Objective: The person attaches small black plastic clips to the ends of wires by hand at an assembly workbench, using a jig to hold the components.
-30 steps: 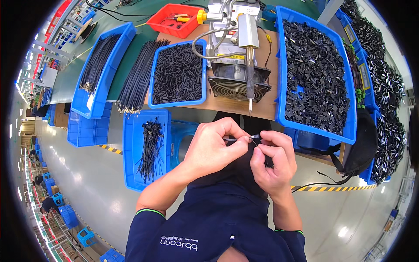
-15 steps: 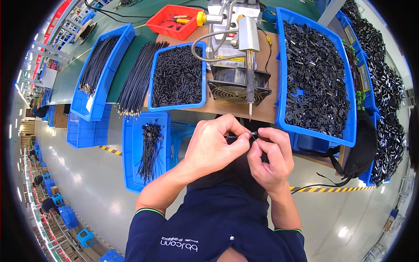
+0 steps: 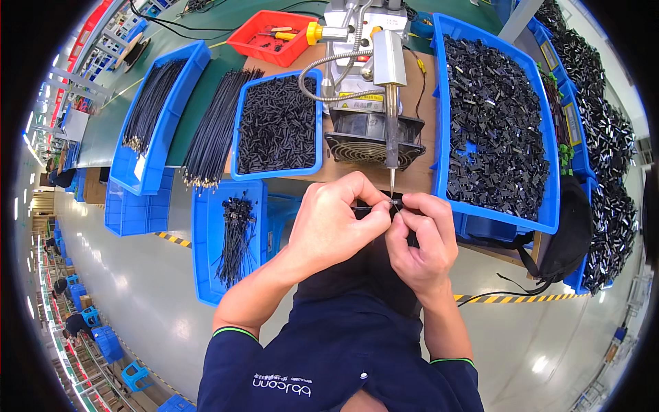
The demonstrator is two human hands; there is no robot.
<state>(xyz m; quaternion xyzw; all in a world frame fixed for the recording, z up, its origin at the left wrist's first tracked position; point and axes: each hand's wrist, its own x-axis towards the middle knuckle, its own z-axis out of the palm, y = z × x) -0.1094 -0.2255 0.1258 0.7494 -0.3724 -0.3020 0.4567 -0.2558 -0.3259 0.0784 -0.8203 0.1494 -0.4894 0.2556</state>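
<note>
A pale, glossy factory floor (image 3: 144, 288) spreads to the left of both hands; ahead of them stands a green worktop (image 3: 103, 130), partly covered by a brown board (image 3: 417, 180). Forward right of the right hand (image 3: 424, 237) sits a large blue tray (image 3: 504, 218) of black connector pieces; ahead of the left hand (image 3: 338, 218), a smaller blue tray (image 3: 278, 172) of short black tubes. The left hand's thumb and index finger pinch a thin black cable (image 3: 362, 209); the right hand pinches a small black connector (image 3: 396, 202) between both hands. A soldering iron (image 3: 392, 130) points down at it; contact cannot be told. Farther ahead is a yellow warning label (image 3: 360, 99); white lettering (image 3: 281, 384) marks the dark blue shirt (image 3: 329, 336).
</note>
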